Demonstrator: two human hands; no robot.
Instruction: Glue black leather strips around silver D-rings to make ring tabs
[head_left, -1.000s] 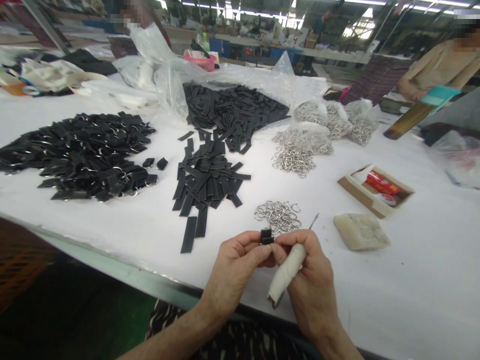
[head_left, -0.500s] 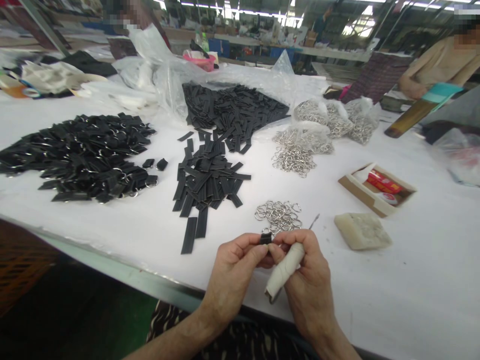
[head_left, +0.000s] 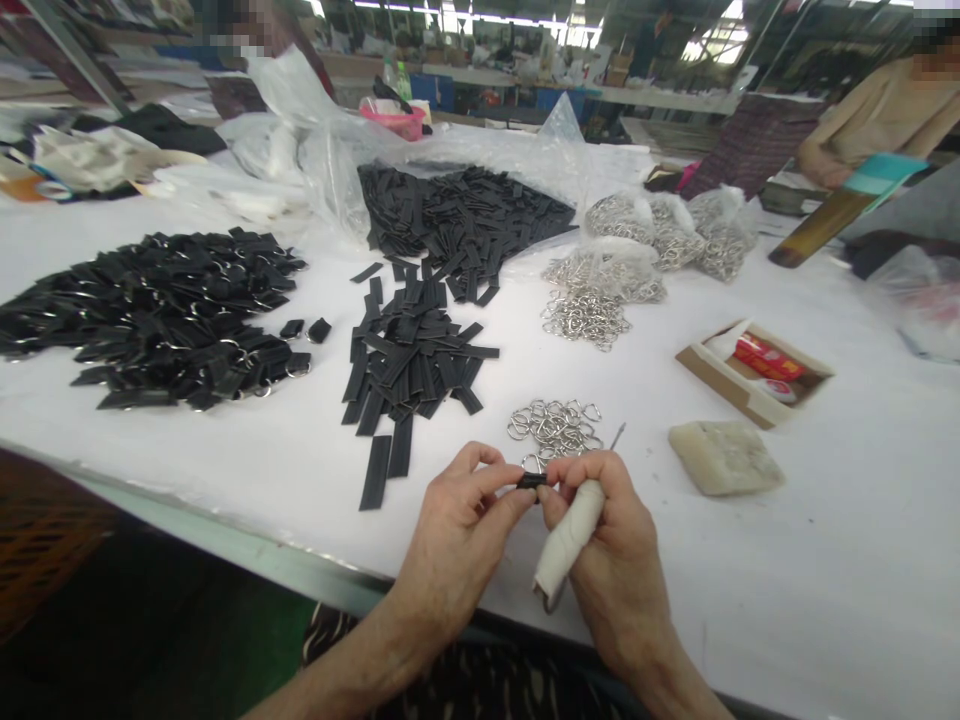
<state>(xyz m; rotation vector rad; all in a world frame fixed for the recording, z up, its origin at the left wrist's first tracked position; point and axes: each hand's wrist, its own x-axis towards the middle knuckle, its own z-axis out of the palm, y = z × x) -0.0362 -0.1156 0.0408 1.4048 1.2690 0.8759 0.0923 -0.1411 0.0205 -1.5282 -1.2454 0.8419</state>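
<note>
Between thumb and finger, my left hand [head_left: 469,530] pinches a short black strap [head_left: 532,481]. The fingertips of my right hand [head_left: 619,555] grip the strap's other side. An awl [head_left: 570,540] with a white wrapped handle is also tucked in my right hand, its thin metal shaft pointing up and away. Just beyond my fingers lies a small heap of metal rings [head_left: 555,428]; one ring sits right at the strap, and whether it is threaded through is unclear. Loose black strap pieces [head_left: 412,360] lie to the left of the rings.
A pile of straps with rings [head_left: 187,320] covers the left side. More strap pieces [head_left: 465,215] spill from a plastic bag. Bagged rings [head_left: 604,270] stand farther back. A pale wax-like block [head_left: 724,458] and an open carton [head_left: 750,372] lie on the right; a person [head_left: 877,120] stands beyond.
The strap between my fingertips has tipped flatter. My left index finger has lifted and bent, and the awl's shaft has shifted slightly left.
</note>
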